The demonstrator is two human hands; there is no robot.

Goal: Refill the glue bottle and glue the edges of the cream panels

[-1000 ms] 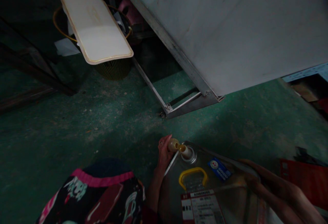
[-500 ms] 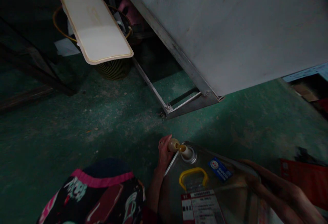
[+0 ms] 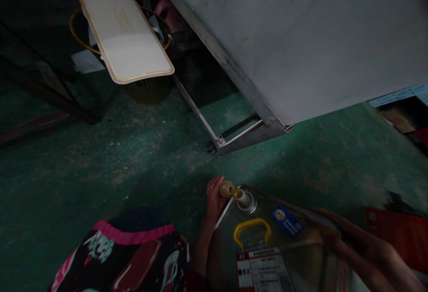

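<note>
A metal can [image 3: 301, 261] with a yellow handle [image 3: 252, 224] is tilted toward the left at the bottom. From its spout [image 3: 243, 198] a yellowish liquid runs into the mouth of a small pale bottle [image 3: 226, 189]. My left hand [image 3: 215, 196] is closed round that bottle, left of the spout. On the can's right side lies my right hand [image 3: 351, 238], gripping its edge; some of its fingers are in shadow. A blue label [image 3: 287, 221] and a red-and-white label [image 3: 264, 269] are on the can's top.
A large grey panel [image 3: 301, 47] on a metal frame [image 3: 240, 142] stands ahead. At the upper left, a white tray [image 3: 129, 38] rests on a round basket [image 3: 150, 90]. A red object [image 3: 397, 238] lies at the right on the green floor [image 3: 150, 162].
</note>
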